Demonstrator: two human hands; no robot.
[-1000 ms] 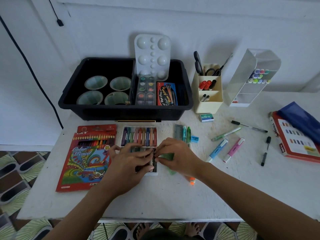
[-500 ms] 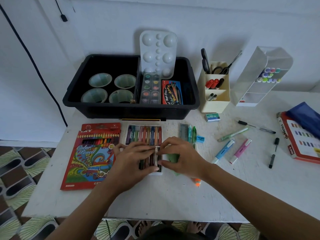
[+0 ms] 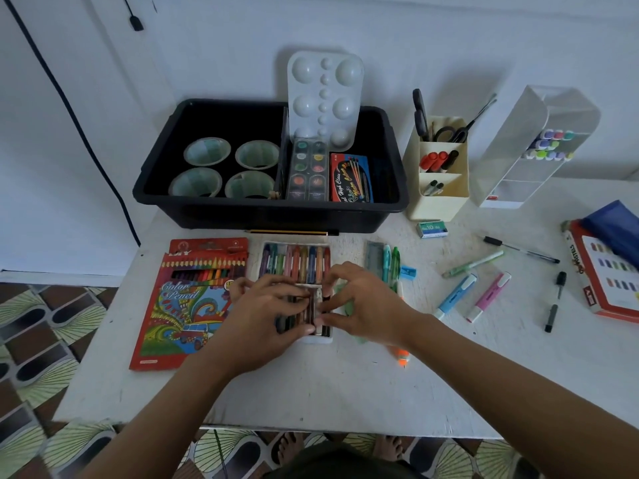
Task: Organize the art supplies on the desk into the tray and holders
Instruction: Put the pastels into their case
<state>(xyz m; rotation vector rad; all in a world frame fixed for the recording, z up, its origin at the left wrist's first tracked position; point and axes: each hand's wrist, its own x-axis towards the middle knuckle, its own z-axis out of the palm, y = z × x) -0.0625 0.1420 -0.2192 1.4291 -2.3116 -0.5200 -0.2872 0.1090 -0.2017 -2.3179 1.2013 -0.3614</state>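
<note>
Coloured pencil box (image 3: 193, 305) lies flat on the table (image 3: 311, 385), just left of the left grip (image 3: 262, 312).

Left grip: fingers curled down over the near row of the crayon tray (image 3: 294, 261), thumb and forefinger pinching a brown crayon (image 3: 315, 305). Right grip (image 3: 363, 305): clenched on the same crayon from the other side, fingertips meeting the left's over the tray's near right corner. The crayon lies lengthwise in the tray, between the two grips. The far row of crayons shows just beyond both.

Well beyond the grips stands the black tray (image 3: 269, 216): four cups (image 3: 207, 152) in its left half, a watercolour set (image 3: 307, 167), white palette (image 3: 325, 95) and brush box (image 3: 351, 178) in its right. A pencil (image 3: 290, 232) lies along its near wall.

Just right of the right grip: ruler (image 3: 374, 257), green pens (image 3: 390, 261), blue sharpener (image 3: 408, 272). An orange highlighter (image 3: 403, 357) pokes out from under the right wrist.

Further right, loose on the table: blue highlighter (image 3: 456, 295), pink highlighter (image 3: 487, 297), black marker (image 3: 555, 302). Beyond these are the cream holder (image 3: 439, 202) and clear holder (image 3: 539, 133). A pastel box (image 3: 605, 278) sits at the far right edge.
</note>
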